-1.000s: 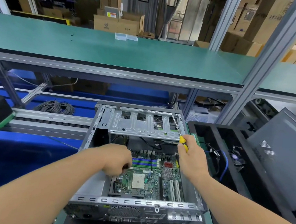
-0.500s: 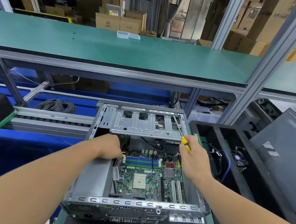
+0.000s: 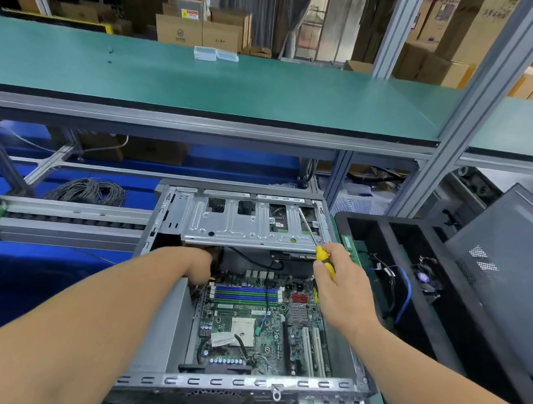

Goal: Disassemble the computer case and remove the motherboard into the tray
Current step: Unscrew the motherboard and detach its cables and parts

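Note:
An open grey computer case (image 3: 206, 384) lies in front of me with its green motherboard (image 3: 255, 329) inside. A metal drive cage (image 3: 249, 229) spans the case's far end. My left hand (image 3: 201, 265) reaches deep into the case's far left corner, under the drive cage; its fingers are hidden there. My right hand (image 3: 339, 290) hovers over the case's right wall and grips a yellow-handled screwdriver (image 3: 315, 243), whose shaft points up and away over the cage. The black compartmented tray (image 3: 387, 227) stands just right of the case.
The tray holds cables and a small fan (image 3: 421, 277). A grey case panel (image 3: 515, 261) leans at the far right. A coil of dark cable (image 3: 90, 190) lies beyond a roller rail on the left. A green shelf (image 3: 205, 83) and aluminium posts stand overhead.
My left hand has moved from the middle of the motherboard up into the far left corner under the drive cage. My right hand with the screwdriver has stayed nearly still.

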